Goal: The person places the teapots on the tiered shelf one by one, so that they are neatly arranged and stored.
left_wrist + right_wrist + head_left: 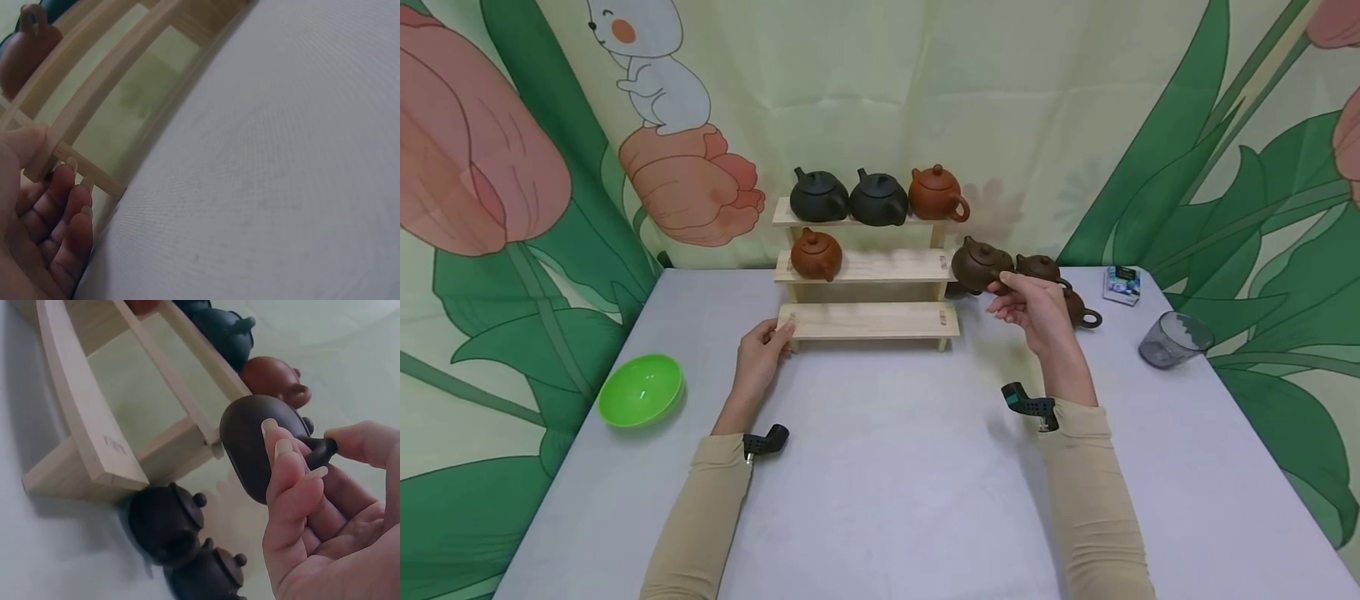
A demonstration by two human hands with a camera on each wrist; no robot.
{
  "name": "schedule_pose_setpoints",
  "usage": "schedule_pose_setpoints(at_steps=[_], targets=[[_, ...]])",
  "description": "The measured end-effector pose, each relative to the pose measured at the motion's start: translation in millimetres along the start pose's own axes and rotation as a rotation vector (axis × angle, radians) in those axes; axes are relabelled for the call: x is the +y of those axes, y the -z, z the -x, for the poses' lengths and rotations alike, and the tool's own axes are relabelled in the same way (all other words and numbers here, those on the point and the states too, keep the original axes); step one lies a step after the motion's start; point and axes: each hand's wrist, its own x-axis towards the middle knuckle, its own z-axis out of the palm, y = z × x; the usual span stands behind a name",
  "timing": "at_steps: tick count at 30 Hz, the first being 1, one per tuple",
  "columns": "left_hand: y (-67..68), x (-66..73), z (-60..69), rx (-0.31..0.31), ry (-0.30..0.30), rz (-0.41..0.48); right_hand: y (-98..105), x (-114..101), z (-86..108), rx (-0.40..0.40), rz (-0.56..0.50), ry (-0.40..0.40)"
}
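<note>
A dark brown teapot [979,263] is held by its handle in my right hand [1033,310], off the table at the right end of the shelf. In the right wrist view, thumb and fingers pinch that teapot's handle [322,452]. My left hand [758,358] grips the left end of the bottom step of a three-step wooden display shelf [868,321], thumb above and fingers below in the left wrist view. On the top step sit two black teapots [818,197] and a reddish-brown teapot [934,193]. Another reddish-brown teapot [816,254] stands at the middle step's left.
More dark brown teapots [1081,310] stand on the table right of the shelf, partly hidden by my right hand. Farther right are a small blue box [1122,285] and a grey clear glass [1175,340]. A green bowl [640,390] sits at the left.
</note>
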Motion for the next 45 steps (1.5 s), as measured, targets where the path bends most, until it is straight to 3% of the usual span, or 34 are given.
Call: schedule_pose_setpoints(at_steps=[12, 23, 45], targets=[[0.4, 0.6, 0.5, -0.001, -0.011, -0.022, -26, -4, -7.8, -0.066, 0.017, 0.031], [1.2, 0.5, 2.1, 0.003, -0.027, -0.013, -51, -4, -16.6, -0.161, 0.011, 0.003], [1.4, 2.2, 2.8, -0.003, -0.031, -0.002, -106, 2, -24.2, -0.204, 0.07, 0.006]])
